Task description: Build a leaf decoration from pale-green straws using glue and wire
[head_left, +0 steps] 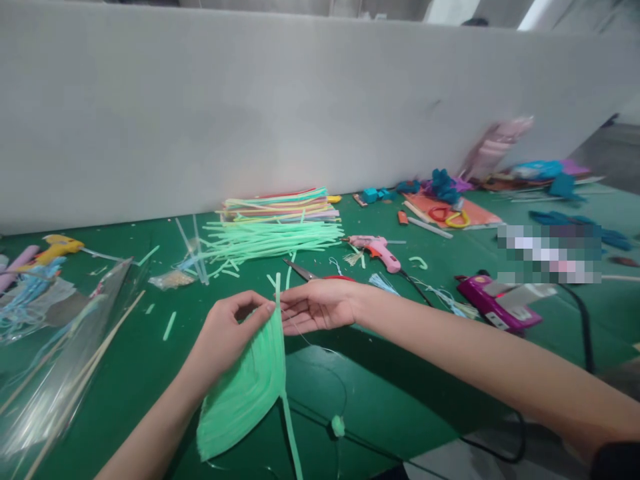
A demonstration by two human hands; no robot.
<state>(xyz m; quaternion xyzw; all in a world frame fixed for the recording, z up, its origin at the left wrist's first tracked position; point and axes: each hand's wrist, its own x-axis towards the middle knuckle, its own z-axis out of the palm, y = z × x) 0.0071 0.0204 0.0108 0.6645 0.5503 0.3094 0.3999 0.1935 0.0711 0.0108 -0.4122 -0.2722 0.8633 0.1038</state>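
In the lower centre of the frame, my left hand (231, 333) pinched the fuzzy green piece (250, 387) near its top, probably to steady it, while my right hand (323, 307) stretched its fingers alongside, their grip unclear.

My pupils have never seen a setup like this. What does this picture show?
There is no machine here: a person works with two bare hands. The picture comes from a camera worn on the head, looking forward and down. The left hand pinches a green leaf-shaped piece; the right hand is beside its upper end, though whether it grips is unclear. On the green table lie green strips, a pink glue gun, scissors partly behind the right hand, and a purple power strip.
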